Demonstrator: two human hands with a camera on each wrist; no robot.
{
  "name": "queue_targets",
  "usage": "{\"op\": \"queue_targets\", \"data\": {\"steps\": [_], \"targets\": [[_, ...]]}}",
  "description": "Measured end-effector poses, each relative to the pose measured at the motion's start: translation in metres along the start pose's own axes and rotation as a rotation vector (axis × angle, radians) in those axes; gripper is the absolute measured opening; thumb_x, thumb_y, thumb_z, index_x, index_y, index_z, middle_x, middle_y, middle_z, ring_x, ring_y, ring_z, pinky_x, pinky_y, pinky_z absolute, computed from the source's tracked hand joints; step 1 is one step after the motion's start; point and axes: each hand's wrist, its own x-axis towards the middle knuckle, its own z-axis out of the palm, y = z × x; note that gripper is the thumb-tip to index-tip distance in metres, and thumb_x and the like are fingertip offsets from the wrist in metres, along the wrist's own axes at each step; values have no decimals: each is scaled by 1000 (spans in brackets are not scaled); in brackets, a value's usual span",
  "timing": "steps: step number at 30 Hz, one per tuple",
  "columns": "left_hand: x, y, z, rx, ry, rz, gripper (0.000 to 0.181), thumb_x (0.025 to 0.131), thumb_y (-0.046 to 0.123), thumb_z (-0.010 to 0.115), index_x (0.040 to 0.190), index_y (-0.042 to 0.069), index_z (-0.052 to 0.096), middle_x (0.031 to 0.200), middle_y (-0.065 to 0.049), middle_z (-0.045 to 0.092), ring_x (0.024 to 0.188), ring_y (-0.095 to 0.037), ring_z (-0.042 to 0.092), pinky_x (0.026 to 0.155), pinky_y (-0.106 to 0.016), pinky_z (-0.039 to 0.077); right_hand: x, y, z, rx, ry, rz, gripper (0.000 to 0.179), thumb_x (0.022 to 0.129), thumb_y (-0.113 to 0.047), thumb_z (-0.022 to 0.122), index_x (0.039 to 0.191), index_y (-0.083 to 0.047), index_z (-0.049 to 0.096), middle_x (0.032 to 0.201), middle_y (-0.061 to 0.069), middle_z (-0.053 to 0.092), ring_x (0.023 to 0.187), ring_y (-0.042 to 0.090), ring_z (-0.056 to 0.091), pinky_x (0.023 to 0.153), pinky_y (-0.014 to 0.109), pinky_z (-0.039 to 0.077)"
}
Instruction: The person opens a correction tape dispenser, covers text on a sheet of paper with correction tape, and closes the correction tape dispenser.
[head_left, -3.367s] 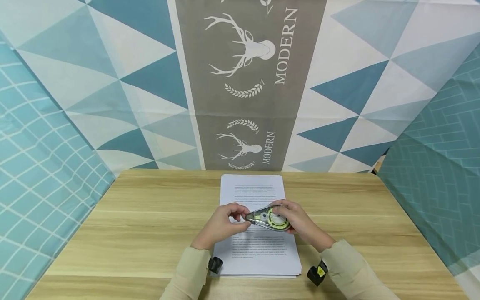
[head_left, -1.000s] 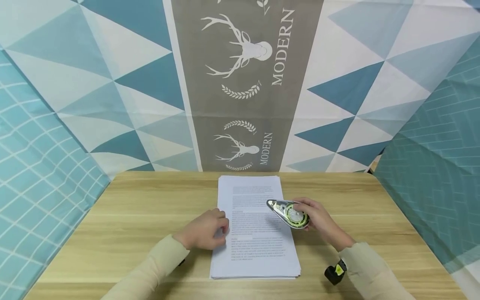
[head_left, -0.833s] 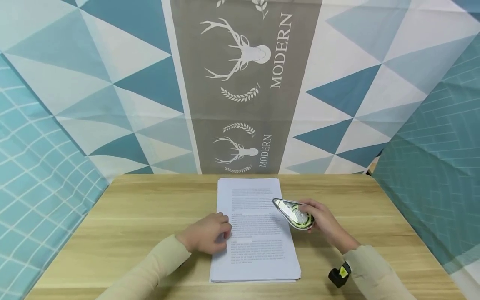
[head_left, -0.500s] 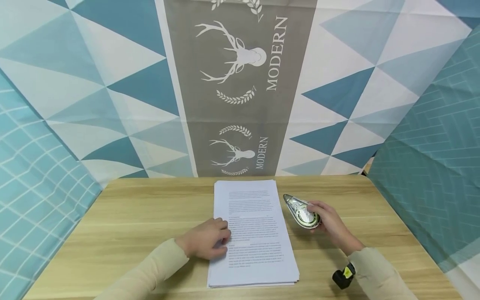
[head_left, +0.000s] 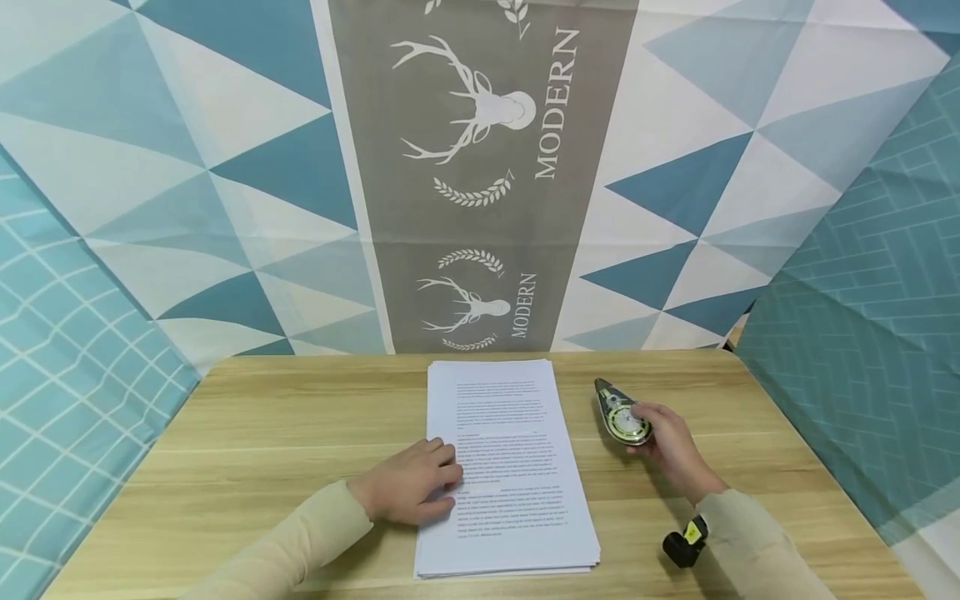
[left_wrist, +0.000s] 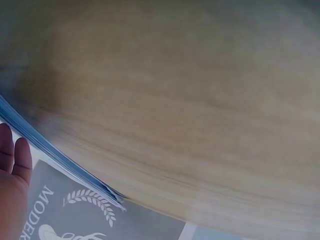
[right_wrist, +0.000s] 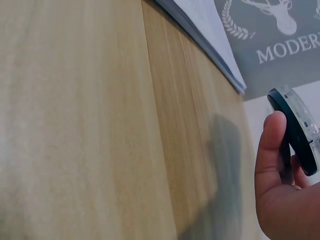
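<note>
At the bottom right of the head view a small black and yellow device (head_left: 685, 542) sat by the right sleeve (head_left: 750, 542), and a pale left sleeve (head_left: 300, 546) ran in from the bottom left. Both lay over the wooden table (head_left: 247, 433), which filled the lower third of the frame.

In the lower middle lay a stack of printed paper (head_left: 510, 500), squared up, its short edge toward the person. The left hand (head_left: 411, 483) rested flat at the stack's left edge, fingers loosely spread and relaxed, the fingertips on the top sheet and the heel on the wood. It gripped nothing. In the left wrist view only two fingertips (left_wrist: 15, 160) showed at the left edge, beside the blue-tinted edge of the paper (left_wrist: 55, 155).

Right of centre, the right hand (head_left: 671, 446) was closed round a tape dispenser (head_left: 622, 412), teardrop-shaped, clear with a green wheel inside. Its pointed end aimed to the upper left, away from the person. It was just right of the stack, apart from it, low over the bare wood; whether it touched the table could not be told. The right wrist view showed the dispenser (right_wrist: 297, 127) on edge at the right of the frame, a finger (right_wrist: 270, 145) curled along its rim.

Nothing stood between the hands and the paper.

Across the upper frame hung a backdrop (head_left: 480, 167) of blue and white triangles with a grey band bearing stag heads and the word MODERN, flanked by teal panels (head_left: 862, 350) on the sides.
</note>
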Motion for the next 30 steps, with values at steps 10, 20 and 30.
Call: {"op": "queue_targets", "data": {"steps": [10,20,30], "targets": [[-2,-1,1,0,-11,-9,17,85,41,56,88,25,51,85,10,40,78,-7,32,71,-21,31,13,6,-3,10,63,33,61,98,-28,46,141,6,20,102,4,49,73,7,56,67,25,53],[-1,0,1,6,-18,-8,18,85,41,55,89,24,51,86,10,40,79,-7,33,72,-22,32,24,8,-13,-13,98,49,61,98,-27,44,142,7,19,102,5,49,71,6,57,65,23,53],[-1,1,0,15,-2,-4,18,85,41,56,88,24,51,85,10,40,78,-7,33,71,-21,32,32,9,-14,-106,123,59,64,98,-29,43,142,10,19,112,16,44,67,6,56,61,23,54]]}}
